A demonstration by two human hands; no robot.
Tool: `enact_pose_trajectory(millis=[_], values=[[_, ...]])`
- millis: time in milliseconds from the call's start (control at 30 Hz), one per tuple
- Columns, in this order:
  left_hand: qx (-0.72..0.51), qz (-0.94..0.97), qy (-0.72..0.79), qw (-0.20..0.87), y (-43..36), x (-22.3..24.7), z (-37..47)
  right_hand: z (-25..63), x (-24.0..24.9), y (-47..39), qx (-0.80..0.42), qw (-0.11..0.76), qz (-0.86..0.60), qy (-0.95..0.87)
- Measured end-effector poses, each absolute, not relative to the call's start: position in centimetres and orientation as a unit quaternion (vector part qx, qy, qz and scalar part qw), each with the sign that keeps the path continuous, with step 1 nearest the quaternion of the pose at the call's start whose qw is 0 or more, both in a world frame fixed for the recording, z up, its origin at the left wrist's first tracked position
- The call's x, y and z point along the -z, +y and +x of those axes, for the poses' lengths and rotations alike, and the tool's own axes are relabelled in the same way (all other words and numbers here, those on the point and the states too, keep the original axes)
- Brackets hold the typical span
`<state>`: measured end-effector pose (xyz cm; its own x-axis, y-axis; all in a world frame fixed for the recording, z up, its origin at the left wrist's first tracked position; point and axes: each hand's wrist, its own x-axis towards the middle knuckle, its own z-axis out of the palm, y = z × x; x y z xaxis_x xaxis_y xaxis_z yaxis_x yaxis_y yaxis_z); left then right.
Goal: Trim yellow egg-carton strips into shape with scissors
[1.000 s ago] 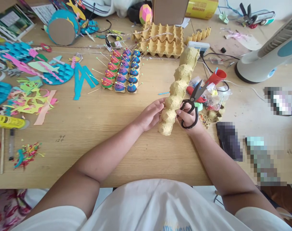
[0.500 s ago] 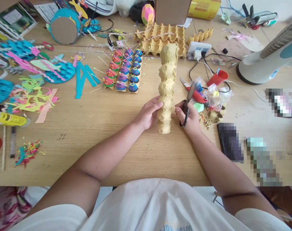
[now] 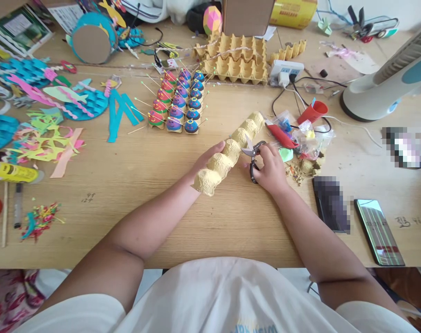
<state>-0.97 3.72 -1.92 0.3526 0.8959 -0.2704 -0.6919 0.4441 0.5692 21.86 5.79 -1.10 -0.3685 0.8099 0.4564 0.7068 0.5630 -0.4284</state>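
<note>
Holding the egg-carton strip (image 3: 220,167) in the left hand (image 3: 209,156), slanted above the worktop (image 3: 224,240) from near-left to far-right; gripping scissors (image 3: 253,151) in the right hand (image 3: 273,172), with blades parted, pointing leftward at the strip's right-hand side, near mid-length.

Red cup (image 3: 312,111) near power strip (image 3: 286,68); lit phone (image 3: 379,232) on table (image 3: 210,236).

The person wears a white short-sleeved T-shirt (image 3: 196,296), loosely creased. Pale blue lettering (image 3: 255,328) shows at the bottom edge of the frame.
</note>
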Motion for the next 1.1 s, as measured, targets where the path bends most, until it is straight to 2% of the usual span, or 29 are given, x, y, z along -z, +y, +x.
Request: enact_pose_trajectory(millis=[300, 667, 1100], values=[[-0.496, 0.13, 0.265, 0.817, 4.7, 2.7, -1.3, 21.9, 0.8, 5.7, -0.041, 0.292, -0.454, -0.841], [-0.505, 0.055, 0.297, 0.808, 3.7, -0.9, -0.4, 21.8, 0.3, 5.6, -0.036, 0.287, -0.43, -0.855], [-0.507, 0.015, 0.272, 0.818, 3.6, -0.6, -0.5, 21.9, 0.0, 5.6, -0.028, 0.302, -0.408, -0.861]])
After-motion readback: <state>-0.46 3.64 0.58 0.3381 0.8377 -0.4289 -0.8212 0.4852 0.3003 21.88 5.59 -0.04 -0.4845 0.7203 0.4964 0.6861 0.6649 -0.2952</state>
